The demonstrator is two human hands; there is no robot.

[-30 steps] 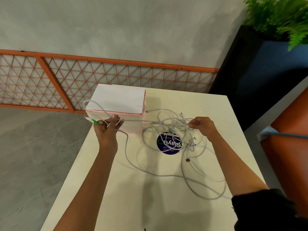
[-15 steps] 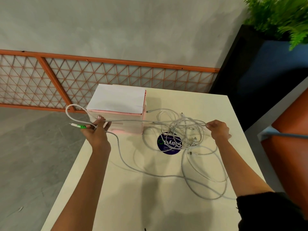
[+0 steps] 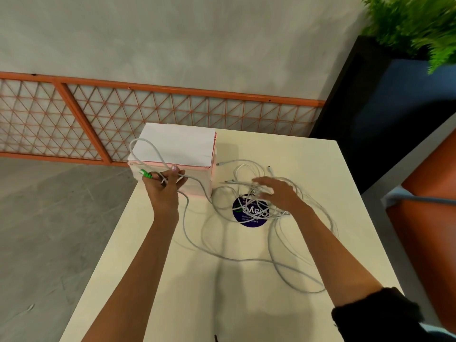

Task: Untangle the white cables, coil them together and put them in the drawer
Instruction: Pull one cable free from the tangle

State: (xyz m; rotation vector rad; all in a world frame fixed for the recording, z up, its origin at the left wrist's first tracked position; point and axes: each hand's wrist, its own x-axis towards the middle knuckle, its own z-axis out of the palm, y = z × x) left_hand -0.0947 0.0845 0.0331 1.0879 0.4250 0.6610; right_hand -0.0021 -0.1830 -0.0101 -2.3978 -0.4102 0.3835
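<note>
A cream table was seen filling the lower middle of the view. A round dark blue sticker with white lettering was stuck flat on its top, toward 1 o'clock of the table's centre. An orange lattice railing was set along the grey wall at 10 o'clock, above a grey floor at 8 o'clock. A green plant, blurred, was placed in a dark planter at 2 o'clock. An orange seat was partly shown at 3 o'clock.
</note>
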